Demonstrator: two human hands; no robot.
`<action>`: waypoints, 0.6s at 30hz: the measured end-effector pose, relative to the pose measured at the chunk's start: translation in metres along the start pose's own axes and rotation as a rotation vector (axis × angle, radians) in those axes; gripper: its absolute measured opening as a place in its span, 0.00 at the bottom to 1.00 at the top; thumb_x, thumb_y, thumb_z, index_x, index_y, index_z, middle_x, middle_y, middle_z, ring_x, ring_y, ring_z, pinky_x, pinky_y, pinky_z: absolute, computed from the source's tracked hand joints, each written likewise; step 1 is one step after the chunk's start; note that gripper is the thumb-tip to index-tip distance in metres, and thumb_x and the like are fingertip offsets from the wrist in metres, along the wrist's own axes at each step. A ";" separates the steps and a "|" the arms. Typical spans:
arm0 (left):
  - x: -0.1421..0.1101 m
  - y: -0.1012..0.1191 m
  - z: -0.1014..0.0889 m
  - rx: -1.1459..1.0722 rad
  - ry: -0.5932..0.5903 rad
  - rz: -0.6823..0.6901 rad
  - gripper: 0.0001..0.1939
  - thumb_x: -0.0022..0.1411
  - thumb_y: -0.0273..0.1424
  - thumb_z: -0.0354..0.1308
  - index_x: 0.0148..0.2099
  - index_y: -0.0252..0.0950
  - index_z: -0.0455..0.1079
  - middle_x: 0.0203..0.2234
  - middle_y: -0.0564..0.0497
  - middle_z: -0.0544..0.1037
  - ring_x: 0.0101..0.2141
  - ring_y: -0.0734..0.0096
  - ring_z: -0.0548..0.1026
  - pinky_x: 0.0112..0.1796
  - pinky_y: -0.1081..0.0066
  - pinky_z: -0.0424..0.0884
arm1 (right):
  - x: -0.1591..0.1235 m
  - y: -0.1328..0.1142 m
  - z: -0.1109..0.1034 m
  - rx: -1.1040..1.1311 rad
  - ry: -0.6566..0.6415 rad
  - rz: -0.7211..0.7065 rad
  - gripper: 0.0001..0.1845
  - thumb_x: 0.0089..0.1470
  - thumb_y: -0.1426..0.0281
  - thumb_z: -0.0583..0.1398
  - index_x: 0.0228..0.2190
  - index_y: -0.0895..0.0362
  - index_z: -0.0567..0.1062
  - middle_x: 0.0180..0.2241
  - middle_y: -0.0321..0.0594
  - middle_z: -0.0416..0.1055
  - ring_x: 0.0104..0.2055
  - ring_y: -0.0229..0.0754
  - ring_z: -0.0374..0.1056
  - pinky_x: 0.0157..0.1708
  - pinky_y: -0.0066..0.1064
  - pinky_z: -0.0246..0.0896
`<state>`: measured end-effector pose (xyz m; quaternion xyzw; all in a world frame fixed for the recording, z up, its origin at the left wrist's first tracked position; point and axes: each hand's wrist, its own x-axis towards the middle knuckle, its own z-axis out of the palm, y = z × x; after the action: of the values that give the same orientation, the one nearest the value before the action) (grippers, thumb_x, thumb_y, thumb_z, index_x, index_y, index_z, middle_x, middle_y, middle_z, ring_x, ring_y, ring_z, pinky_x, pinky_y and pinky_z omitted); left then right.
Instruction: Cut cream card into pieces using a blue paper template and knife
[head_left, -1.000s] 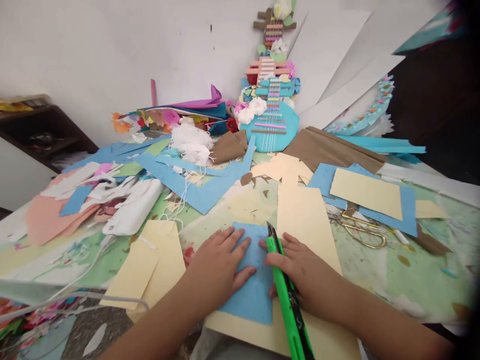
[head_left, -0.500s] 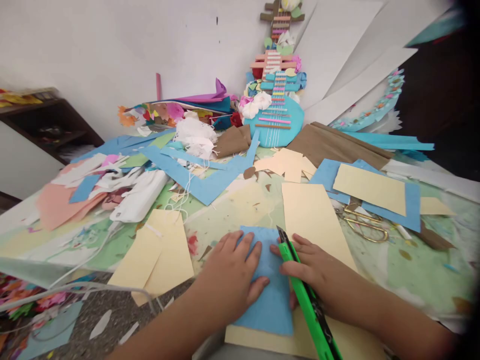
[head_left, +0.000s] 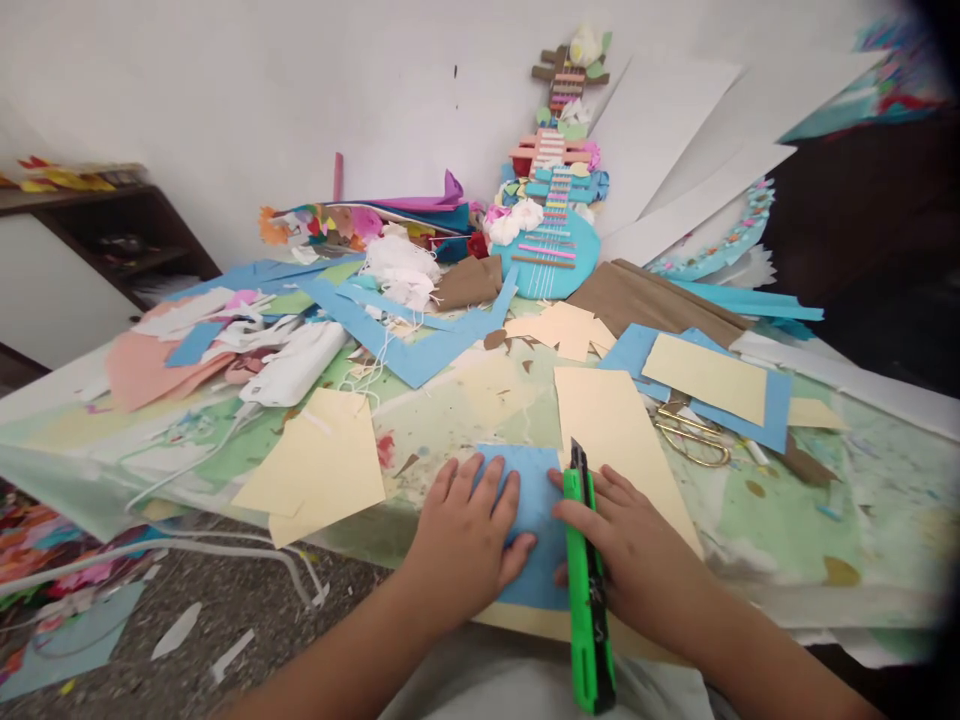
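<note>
The left hand (head_left: 465, 545) lies palm down with its fingers a little apart on a rectangular sheet of blue paper (head_left: 538, 510). Its grip is spread flat, pressing on the sheet and closed around nothing. The right hand (head_left: 626, 535) has its grip closed around a long green-and-black plastic cutter knife (head_left: 581, 600), thumb across the body; the dark pointed end aims away from the person, and the fingertips reach the blue sheet's right edge. The blue sheet is at the near edge of the tabletop (head_left: 780, 540), between the two hands, with cream paper showing along its near side.

A long cream paper panel (head_left: 619, 420) extends beyond the right hand. Farther right, gold-coloured metal loops (head_left: 694, 440) lie just beside blue sheets topped by a cream paper rectangle (head_left: 709, 378). To the left of the left hand, well apart, overlapping cream paper pieces (head_left: 330, 450) reach over the tabletop's near edge. Behind them are a white box-shaped device (head_left: 296, 368) with a cable and an angular blue paper offcut (head_left: 420, 365). At the back, a turquoise guitar-shaped decoration (head_left: 546, 255) leans upright near brown folded paper (head_left: 645, 300).
</note>
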<state>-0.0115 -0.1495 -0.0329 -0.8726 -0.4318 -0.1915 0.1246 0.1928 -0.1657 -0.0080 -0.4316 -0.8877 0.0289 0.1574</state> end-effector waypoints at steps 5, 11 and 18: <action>-0.002 0.002 0.004 0.002 0.047 -0.016 0.24 0.59 0.43 0.46 0.50 0.34 0.67 0.49 0.44 0.70 0.49 0.53 0.64 0.50 0.55 0.55 | -0.005 -0.001 0.007 -0.067 -0.043 -0.002 0.12 0.48 0.70 0.58 0.38 0.50 0.69 0.51 0.42 0.64 0.54 0.49 0.57 0.52 0.48 0.47; 0.001 0.000 -0.003 0.002 0.011 0.017 0.24 0.59 0.44 0.45 0.50 0.35 0.67 0.48 0.44 0.70 0.48 0.54 0.65 0.49 0.55 0.56 | -0.003 -0.001 0.006 -0.107 0.030 -0.055 0.12 0.48 0.69 0.58 0.38 0.50 0.69 0.50 0.43 0.65 0.52 0.51 0.59 0.49 0.50 0.51; 0.004 -0.005 -0.007 -0.009 -0.041 0.022 0.24 0.58 0.46 0.45 0.50 0.37 0.67 0.48 0.46 0.70 0.49 0.56 0.64 0.50 0.57 0.53 | -0.005 0.020 -0.006 0.090 0.323 0.011 0.17 0.48 0.67 0.58 0.41 0.55 0.63 0.43 0.49 0.70 0.43 0.47 0.67 0.39 0.39 0.64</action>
<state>-0.0145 -0.1465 -0.0248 -0.8816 -0.4238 -0.1740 0.1136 0.2129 -0.1578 -0.0069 -0.4281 -0.8462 -0.0002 0.3173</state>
